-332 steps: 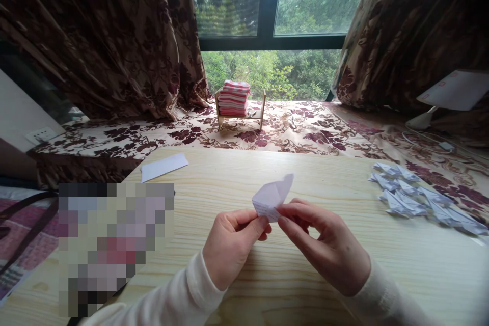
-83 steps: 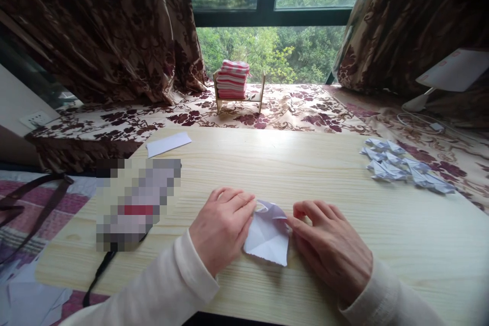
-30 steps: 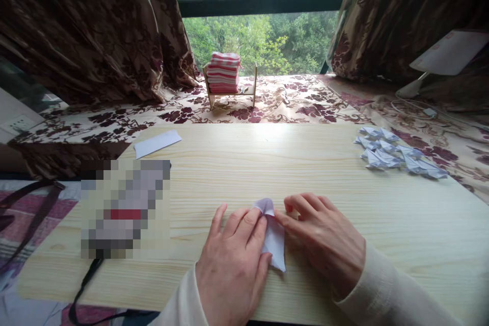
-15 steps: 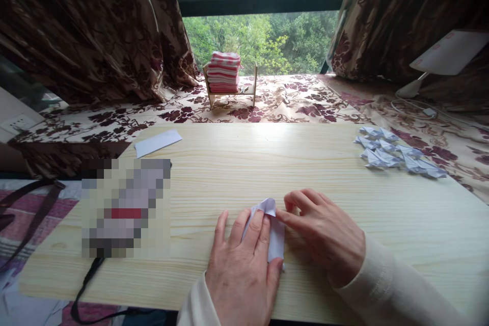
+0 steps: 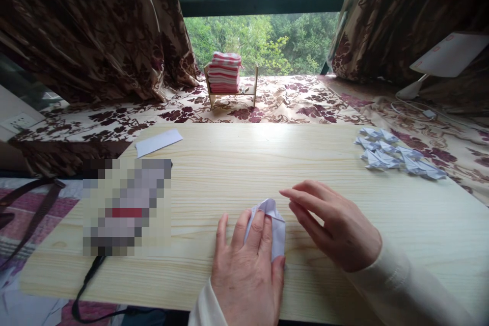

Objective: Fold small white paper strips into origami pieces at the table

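A small folded white paper piece (image 5: 275, 229) lies on the light wooden table (image 5: 237, 173), near its front edge. My left hand (image 5: 248, 270) lies flat on the paper's left part, fingers stretched out and pressing it down. My right hand (image 5: 336, 226) hovers just right of the paper, lifted a little off it, fingers extended and apart, holding nothing. Both arms wear cream sleeves.
Several folded white paper pieces (image 5: 397, 157) lie in a pile at the table's right end. A white paper slip (image 5: 158, 142) lies at the far left. A blurred-out object (image 5: 126, 206) with a black cord sits at left. A small wooden rack with striped cloths (image 5: 228, 79) stands on the floral sill.
My right hand has lifted off the paper and drawn slightly right. My left hand slid forward over the paper and stays pressed flat on it.
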`<state>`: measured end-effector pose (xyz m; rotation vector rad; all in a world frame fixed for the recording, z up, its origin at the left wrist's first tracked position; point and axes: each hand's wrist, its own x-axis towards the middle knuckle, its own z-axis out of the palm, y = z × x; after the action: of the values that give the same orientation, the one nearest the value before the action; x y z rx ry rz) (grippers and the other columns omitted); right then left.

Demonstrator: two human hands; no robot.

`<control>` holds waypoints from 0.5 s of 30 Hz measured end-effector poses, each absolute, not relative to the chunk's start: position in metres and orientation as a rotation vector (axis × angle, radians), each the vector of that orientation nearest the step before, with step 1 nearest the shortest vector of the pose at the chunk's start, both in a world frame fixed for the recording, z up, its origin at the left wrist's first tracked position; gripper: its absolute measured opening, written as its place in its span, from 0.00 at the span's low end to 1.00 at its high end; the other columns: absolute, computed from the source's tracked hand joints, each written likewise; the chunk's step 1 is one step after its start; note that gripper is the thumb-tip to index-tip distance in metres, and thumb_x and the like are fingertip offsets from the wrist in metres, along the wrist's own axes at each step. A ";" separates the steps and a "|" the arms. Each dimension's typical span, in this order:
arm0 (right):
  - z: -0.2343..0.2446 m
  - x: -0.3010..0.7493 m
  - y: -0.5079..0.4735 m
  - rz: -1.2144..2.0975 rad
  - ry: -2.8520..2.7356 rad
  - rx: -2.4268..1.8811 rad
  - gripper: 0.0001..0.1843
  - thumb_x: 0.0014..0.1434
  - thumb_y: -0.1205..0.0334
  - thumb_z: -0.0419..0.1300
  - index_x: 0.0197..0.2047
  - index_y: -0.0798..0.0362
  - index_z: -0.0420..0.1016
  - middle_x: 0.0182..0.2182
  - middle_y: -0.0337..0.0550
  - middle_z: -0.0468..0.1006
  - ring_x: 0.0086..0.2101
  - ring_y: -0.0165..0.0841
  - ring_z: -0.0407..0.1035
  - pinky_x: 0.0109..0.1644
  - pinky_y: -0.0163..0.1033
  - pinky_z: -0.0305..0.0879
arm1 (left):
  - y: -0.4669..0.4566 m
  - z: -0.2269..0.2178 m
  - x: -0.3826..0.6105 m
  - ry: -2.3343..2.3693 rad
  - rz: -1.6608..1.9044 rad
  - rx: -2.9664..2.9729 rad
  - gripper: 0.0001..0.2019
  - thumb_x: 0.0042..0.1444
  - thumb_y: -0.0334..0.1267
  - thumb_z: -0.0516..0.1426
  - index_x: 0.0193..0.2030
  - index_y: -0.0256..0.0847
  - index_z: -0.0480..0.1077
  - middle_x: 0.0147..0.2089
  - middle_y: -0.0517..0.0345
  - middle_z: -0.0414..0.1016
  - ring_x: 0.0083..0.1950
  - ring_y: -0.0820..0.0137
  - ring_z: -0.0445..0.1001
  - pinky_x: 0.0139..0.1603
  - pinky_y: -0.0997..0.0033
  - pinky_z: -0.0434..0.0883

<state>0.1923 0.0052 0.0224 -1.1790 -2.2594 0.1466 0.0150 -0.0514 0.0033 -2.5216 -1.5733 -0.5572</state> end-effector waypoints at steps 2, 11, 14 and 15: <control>0.024 0.184 0.007 0.116 -2.197 -1.264 0.12 0.62 0.61 0.53 0.42 0.57 0.74 0.35 0.48 0.76 0.35 0.37 0.70 0.37 0.40 0.65 | -0.051 0.003 0.014 -1.564 -0.570 -2.528 0.21 0.63 0.45 0.46 0.57 0.39 0.66 0.60 0.57 0.68 0.59 0.59 0.63 0.61 0.50 0.50; 0.020 0.160 0.006 -0.067 -2.309 -1.301 0.11 0.61 0.67 0.52 0.32 0.54 0.75 0.27 0.42 0.74 0.29 0.34 0.68 0.31 0.37 0.58 | -0.050 -0.002 0.014 -1.622 -0.692 -2.530 0.20 0.62 0.45 0.48 0.55 0.39 0.68 0.59 0.59 0.70 0.59 0.60 0.63 0.64 0.52 0.46; 0.021 0.160 0.004 -0.093 -2.343 -1.238 0.13 0.62 0.67 0.51 0.33 0.54 0.76 0.26 0.42 0.73 0.28 0.33 0.66 0.31 0.36 0.56 | -0.050 -0.002 0.015 -1.627 -0.714 -2.522 0.20 0.62 0.45 0.49 0.56 0.39 0.68 0.60 0.58 0.69 0.59 0.60 0.64 0.64 0.53 0.46; 0.021 0.161 0.004 -0.086 -2.352 -1.228 0.13 0.62 0.67 0.51 0.33 0.54 0.76 0.26 0.42 0.73 0.28 0.33 0.65 0.31 0.36 0.56 | -0.050 -0.002 0.016 -1.631 -0.725 -2.518 0.20 0.62 0.45 0.48 0.56 0.39 0.68 0.60 0.58 0.69 0.59 0.60 0.64 0.64 0.53 0.46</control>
<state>0.1606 0.0036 0.0206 -1.2279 -2.3523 -0.0858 0.0156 -0.0502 -0.0024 -2.5182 -1.6307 -0.7254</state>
